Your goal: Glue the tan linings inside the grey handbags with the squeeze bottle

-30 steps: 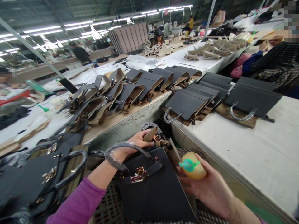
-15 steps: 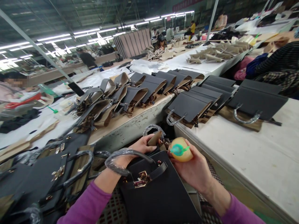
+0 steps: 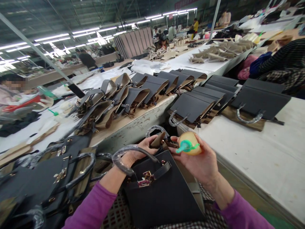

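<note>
A black handbag rests on my lap, its gold clasp and plastic-wrapped handle facing me. My left hand reaches through that handle and pinches a brown lining flap at the bag's top edge. In my right hand is a yellowish squeeze bottle with a green nozzle. The bottle is tipped over, its nozzle pointing left toward the bag opening. My right fingertips are close to the bag's upper rim. The far handle, also wrapped in plastic, stands behind the opening.
More black handbags are stacked at my left. Rows of half-made bags lie on the long table ahead, and others on the white table at right. A metal pole slants at left. Co-workers sit at both sides and farther back.
My right hand has moved slightly up and right with the bottle. The nozzle has swung from pointing right at me to pointing left. My left hand still pinches the flap.
</note>
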`<control>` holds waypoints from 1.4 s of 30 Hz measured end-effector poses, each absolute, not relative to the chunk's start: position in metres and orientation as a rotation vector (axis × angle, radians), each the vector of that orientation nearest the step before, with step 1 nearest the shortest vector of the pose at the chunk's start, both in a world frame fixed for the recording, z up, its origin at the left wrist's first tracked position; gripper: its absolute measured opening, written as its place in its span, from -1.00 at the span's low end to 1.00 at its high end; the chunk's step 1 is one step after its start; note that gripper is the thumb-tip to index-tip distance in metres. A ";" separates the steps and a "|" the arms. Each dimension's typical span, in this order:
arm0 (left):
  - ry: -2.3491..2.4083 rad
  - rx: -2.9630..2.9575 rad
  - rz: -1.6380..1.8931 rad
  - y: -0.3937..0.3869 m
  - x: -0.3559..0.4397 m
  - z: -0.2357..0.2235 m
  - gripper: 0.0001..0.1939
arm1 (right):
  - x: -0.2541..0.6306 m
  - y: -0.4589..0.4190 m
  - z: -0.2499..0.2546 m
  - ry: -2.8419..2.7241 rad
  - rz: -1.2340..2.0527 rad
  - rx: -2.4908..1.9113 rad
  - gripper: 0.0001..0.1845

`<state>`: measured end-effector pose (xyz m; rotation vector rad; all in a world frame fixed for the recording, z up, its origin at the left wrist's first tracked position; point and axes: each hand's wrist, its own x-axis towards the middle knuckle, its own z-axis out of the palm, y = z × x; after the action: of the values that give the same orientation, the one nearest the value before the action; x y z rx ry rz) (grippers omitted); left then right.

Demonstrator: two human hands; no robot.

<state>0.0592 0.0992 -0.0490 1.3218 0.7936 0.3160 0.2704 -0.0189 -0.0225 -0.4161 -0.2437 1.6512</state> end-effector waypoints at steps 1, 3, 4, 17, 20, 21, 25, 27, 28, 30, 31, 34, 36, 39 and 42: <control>0.806 1.332 0.326 0.099 0.058 -0.051 -0.40 | 0.277 -0.021 -0.021 -0.238 1.632 -0.429 -0.69; 0.827 1.352 0.344 0.100 0.055 -0.055 -0.49 | 0.294 -0.025 -0.019 -0.225 1.584 -0.476 -0.66; 0.837 1.360 0.353 0.100 0.053 -0.057 -0.52 | 0.304 -0.028 -0.019 -0.223 1.556 -0.514 -0.62; 0.834 1.399 0.296 0.123 0.079 -0.086 -0.57 | 0.384 -0.073 -0.041 -0.806 0.973 -1.502 -0.41; 0.835 1.377 0.285 0.124 0.084 -0.090 -0.56 | 0.389 -0.070 -0.044 -0.918 0.846 -1.586 -0.33; 0.839 1.376 0.282 0.124 0.084 -0.090 -0.56 | 0.390 -0.068 -0.045 -0.954 0.813 -1.597 -0.33; 0.865 1.394 0.263 0.124 0.085 -0.089 -0.55 | 0.393 -0.059 -0.051 -1.106 0.697 -1.628 -0.36; 0.878 1.411 0.248 0.124 0.085 -0.088 -0.54 | 0.393 -0.057 -0.054 -1.166 0.652 -1.637 -0.38; 0.882 1.420 0.241 0.125 0.085 -0.087 -0.54 | 0.393 -0.056 -0.055 -1.189 0.632 -1.637 -0.38; 0.880 1.436 0.226 0.126 0.085 -0.086 -0.53 | 0.392 -0.054 -0.056 -1.222 0.597 -1.624 -0.40; 0.876 1.444 0.220 0.126 0.085 -0.085 -0.53 | 0.392 -0.053 -0.056 -1.237 0.580 -1.617 -0.40; 0.862 1.462 0.212 0.127 0.084 -0.086 -0.50 | 0.388 -0.049 -0.054 -1.278 0.546 -1.599 -0.40; 0.857 1.465 0.216 0.126 0.083 -0.089 -0.46 | 0.386 -0.046 -0.053 -1.303 0.522 -1.594 -0.40; 0.862 1.472 0.224 0.125 0.082 -0.094 -0.43 | 0.384 -0.041 -0.054 -1.329 0.502 -1.596 -0.39; 0.870 1.489 0.219 0.126 0.081 -0.096 -0.44 | 0.381 -0.038 -0.054 -1.340 0.477 -1.596 -0.39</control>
<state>0.0811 0.1264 -0.0959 1.4889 0.8696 0.2186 0.3814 -0.0381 -0.0542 -1.5960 -1.3396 0.4771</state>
